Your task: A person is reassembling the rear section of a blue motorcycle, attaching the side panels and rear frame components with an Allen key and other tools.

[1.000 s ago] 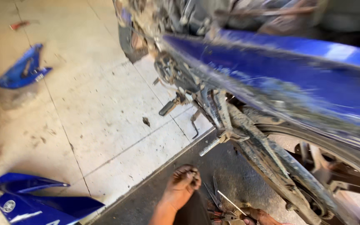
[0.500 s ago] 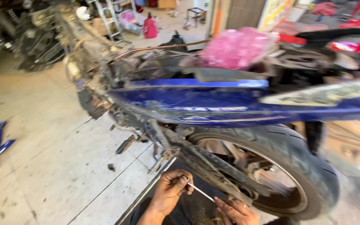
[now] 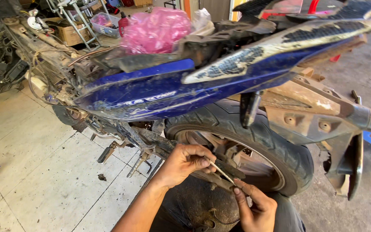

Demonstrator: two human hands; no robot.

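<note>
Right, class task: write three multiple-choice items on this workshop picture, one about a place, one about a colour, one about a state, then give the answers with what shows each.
1. Where do the two hands work?
A. at the handlebars
B. beside the rear wheel, low down
C. on the seat

2. What colour is the motorcycle's side panel?
A. blue
B. green
C. white

3. How is the thin metal rod held?
A. lying loose on the floor
B. gripped by one hand alone
C. pinched between both hands

Answers:
1 B: the left hand and right hand meet next to the rear wheel.
2 A: the side panel is dirty but plainly blue.
3 C: the thin metal rod runs from the fingertips of one hand to those of the other.
</note>
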